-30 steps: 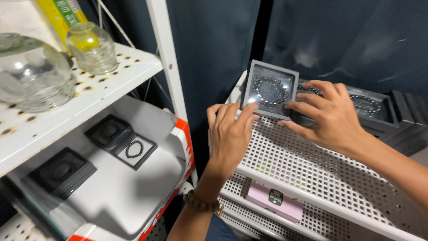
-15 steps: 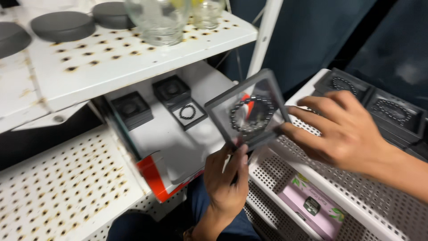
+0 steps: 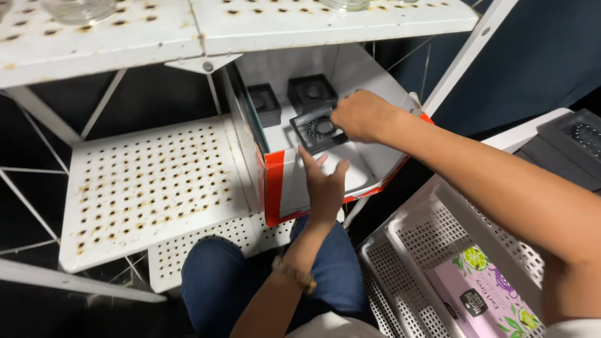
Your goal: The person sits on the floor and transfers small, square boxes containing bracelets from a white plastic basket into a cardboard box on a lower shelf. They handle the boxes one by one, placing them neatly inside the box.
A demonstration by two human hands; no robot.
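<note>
Shelving fills most of my view: a white perforated metal rack (image 3: 150, 169) with rust around its holes, and on its lower shelf an open white box with red-orange trim (image 3: 282, 188) lying on its side, mouth toward me. To the right sits a white mesh basket (image 3: 438, 244) holding a pale purple carton (image 3: 482, 288), and beyond it a dark tray (image 3: 573, 141) with more bracelet cases. Inside the box I see two stacks of black square cases (image 3: 311, 92) at the back and, in front of them, the grey display case with a beaded bracelet (image 3: 317, 128), which my right hand (image 3: 360, 114) holds at its right edge; the fingers curl down over it, though I cannot tell exactly how they pinch because the knuckles hide them. My left hand (image 3: 325, 181) rests flat against the box's front lip, fingers spread and pointing up, steadying it. My worry is the box: it overhangs the shelf edge, so a push from the right hand could tip or slide it if the left lets go. The case itself is tilted, and a loose hold could drop it onto the box floor.
</note>
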